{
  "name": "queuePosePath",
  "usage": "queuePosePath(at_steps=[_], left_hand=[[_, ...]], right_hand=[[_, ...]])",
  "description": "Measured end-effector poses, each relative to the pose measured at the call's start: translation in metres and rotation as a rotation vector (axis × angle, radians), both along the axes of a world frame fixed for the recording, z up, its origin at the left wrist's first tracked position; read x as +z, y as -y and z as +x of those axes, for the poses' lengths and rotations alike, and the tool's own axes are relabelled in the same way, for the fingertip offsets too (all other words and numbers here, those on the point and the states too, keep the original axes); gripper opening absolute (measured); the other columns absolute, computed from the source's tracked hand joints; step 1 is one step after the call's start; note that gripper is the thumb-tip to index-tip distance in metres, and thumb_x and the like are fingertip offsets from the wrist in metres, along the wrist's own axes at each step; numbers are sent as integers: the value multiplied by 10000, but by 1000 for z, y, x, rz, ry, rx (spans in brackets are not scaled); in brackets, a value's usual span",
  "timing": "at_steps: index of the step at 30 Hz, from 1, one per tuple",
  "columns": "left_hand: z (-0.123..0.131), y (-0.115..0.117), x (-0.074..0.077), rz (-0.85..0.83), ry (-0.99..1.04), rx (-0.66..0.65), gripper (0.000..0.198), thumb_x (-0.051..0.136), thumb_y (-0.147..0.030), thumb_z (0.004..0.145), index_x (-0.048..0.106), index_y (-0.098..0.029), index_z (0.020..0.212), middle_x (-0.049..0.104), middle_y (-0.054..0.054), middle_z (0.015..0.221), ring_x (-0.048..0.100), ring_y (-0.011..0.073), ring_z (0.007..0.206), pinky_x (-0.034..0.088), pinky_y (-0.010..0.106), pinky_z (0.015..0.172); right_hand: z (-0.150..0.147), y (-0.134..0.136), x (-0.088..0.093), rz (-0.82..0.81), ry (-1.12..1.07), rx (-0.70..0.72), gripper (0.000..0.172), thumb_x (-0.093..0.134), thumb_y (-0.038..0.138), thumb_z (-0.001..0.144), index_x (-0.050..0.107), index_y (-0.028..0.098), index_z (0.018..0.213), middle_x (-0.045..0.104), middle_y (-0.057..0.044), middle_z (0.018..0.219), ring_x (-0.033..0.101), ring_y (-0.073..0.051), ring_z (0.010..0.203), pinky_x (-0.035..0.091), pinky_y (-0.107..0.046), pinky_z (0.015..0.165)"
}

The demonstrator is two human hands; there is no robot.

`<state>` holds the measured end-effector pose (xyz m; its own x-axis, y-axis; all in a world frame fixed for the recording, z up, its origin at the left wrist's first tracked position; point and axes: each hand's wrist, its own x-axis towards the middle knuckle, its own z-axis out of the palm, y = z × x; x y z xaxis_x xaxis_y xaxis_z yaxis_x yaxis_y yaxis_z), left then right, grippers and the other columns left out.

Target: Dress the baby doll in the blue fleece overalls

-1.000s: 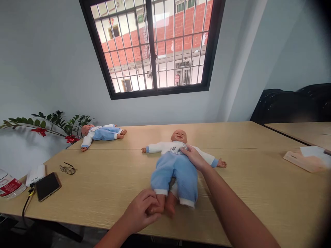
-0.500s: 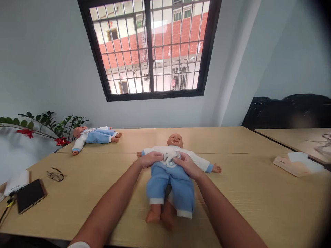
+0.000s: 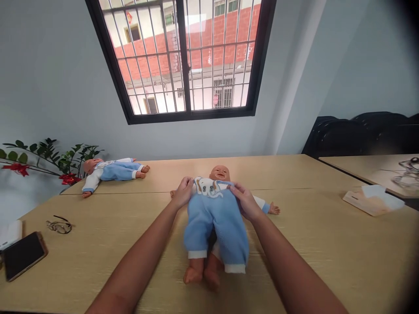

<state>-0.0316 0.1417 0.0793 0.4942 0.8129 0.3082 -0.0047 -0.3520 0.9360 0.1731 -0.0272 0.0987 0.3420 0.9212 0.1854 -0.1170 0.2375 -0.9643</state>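
A baby doll [image 3: 220, 173] lies face up on the table, its feet toward me and its arms spread. Blue overalls [image 3: 212, 218] with white cuffs cover its legs, and the bib with an elephant face lies spread over its chest. My left hand [image 3: 183, 192] pinches the bib's upper left corner. On the other side my right hand [image 3: 242, 198] grips the upper right corner, fingers closed on the blue edge. The doll's white top shows only in part, at the sleeve on the right. Most of its left-side arm is hidden behind my left hand.
A second dressed doll [image 3: 114, 170] lies at the back left, by a potted plant [image 3: 65, 159]. Eyeglasses [image 3: 60, 225], a phone [image 3: 24, 255] and a white box-like device [image 3: 11, 233] are at the left. A paper packet [image 3: 371, 201] lies at the right, near the table [image 3: 310, 244] seam.
The crumpled bib at the doll's waist has been pulled up and spread flat over its chest, showing the elephant face. Both hands moved up toward the doll's head and apart.
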Motion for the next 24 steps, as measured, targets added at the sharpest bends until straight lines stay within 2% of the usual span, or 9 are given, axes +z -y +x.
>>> queuePosePath(at_steps=[4,7,9,11,13,16,18,21,24], left_hand=[[7,19,7,196,2,17,484,579,-626,922,579,-204,1159,515,144,1405,378,294,1401,270,481,1195],[16,42,17,392,-83,-183,963,804,-660,715,431,-210,1479,362,178,1604,276,358,1511,195,501,1246],[21,56,24,483,-188,-347,1166,888,-638,609,366,-194,1552,387,198,1596,319,403,1490,243,514,1227],[23,63,29,461,-279,-455,1049,884,-613,633,461,-191,1494,561,167,1446,506,377,1338,386,468,1127],[20,62,34,412,-368,-497,698,805,-595,747,633,-183,1284,706,88,1135,642,289,1036,484,385,949],[11,50,38,384,-418,-485,402,671,-570,874,706,-179,959,675,25,839,592,215,798,473,320,802],[5,43,38,313,-354,-509,380,646,-553,898,706,-180,936,680,36,887,586,211,840,465,306,810],[2,39,33,185,-292,-555,441,595,-589,927,701,-166,995,690,52,943,599,197,835,475,294,782],[4,43,24,71,-243,-599,559,501,-653,957,686,-150,1114,712,72,991,634,197,833,503,299,769]], right_hand=[[-6,0,1,10,-116,-1,426,811,563,759,682,257,1025,754,-33,1027,682,-231,924,525,-370,893],[-13,2,1,-2,-60,54,409,790,564,784,706,241,1021,752,-47,1047,677,-241,955,516,-376,916],[-16,2,1,4,-22,74,388,768,581,793,704,223,930,739,-42,966,660,-227,897,510,-361,880],[-17,3,3,26,2,56,393,740,602,801,673,215,830,693,-21,831,619,-200,792,499,-337,805],[-15,5,8,33,102,44,419,703,626,822,655,211,785,637,-6,743,573,-184,731,479,-319,750],[-8,13,19,-36,367,167,430,682,632,848,704,203,863,685,-28,853,598,-208,837,479,-316,786],[-5,19,25,-147,474,341,418,725,606,831,732,206,951,721,-35,962,619,-225,902,489,-317,796],[-5,22,26,-289,508,508,397,761,585,811,739,199,901,728,-19,875,617,-196,774,477,-296,698],[-11,15,16,-228,384,376,434,705,623,843,737,193,895,731,-17,843,616,-185,731,477,-297,685]])
